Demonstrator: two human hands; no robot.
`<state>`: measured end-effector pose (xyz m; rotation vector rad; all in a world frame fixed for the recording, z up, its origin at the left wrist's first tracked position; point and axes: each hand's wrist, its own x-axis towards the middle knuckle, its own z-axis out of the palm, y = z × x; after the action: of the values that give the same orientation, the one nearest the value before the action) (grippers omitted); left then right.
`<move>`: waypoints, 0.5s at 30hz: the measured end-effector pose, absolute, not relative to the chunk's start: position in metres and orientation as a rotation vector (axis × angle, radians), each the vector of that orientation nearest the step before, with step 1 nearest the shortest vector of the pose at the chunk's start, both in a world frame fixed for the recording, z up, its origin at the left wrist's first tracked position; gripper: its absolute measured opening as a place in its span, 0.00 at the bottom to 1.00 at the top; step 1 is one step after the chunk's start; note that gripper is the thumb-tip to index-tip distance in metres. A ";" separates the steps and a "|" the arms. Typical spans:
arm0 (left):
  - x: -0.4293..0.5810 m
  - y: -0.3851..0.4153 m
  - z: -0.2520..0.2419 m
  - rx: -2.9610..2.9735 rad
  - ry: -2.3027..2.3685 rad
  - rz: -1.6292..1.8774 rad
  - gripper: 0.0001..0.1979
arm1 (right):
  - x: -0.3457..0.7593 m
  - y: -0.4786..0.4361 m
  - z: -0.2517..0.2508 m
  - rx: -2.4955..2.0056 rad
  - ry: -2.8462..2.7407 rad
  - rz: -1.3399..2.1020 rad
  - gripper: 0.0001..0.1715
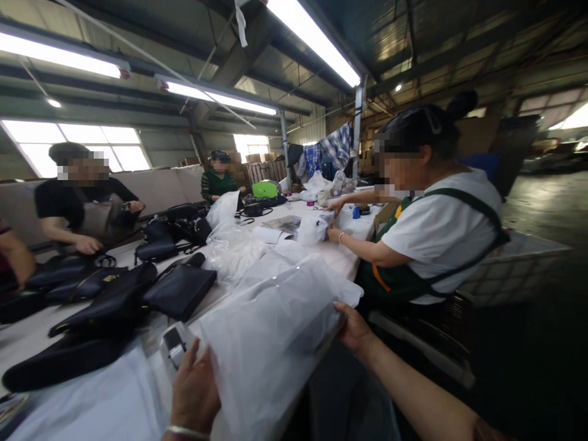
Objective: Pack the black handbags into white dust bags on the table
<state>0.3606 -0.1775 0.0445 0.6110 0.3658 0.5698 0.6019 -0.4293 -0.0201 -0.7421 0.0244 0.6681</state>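
Observation:
A large white dust bag (pixel 271 331) lies across the near edge of the white work table (pixel 92 404), bulging as if something is inside. My left hand (pixel 195 386) grips its near left edge, fingers curled over the fabric beside a small grey device (pixel 175 345). My right hand (pixel 353 327) holds the bag's right edge at the table's side, fingers hidden under the cloth.
Several black handbags (pixel 114 306) lie on the table's left half. Clear plastic bags (pixel 234 251) are piled mid-table. A person in a white shirt and green apron (pixel 427 239) sits close on my right, wrapping a white bundle (pixel 312 228). Other workers sit across the table on the left.

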 end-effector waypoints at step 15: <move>0.415 -0.218 0.055 0.892 0.450 0.372 0.36 | 0.658 -0.459 -0.044 -0.792 0.106 0.555 0.10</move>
<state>0.4153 -0.2181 0.0550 0.8923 0.4504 0.3717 0.6581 -0.4587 -0.0438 -0.7919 0.1062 0.5546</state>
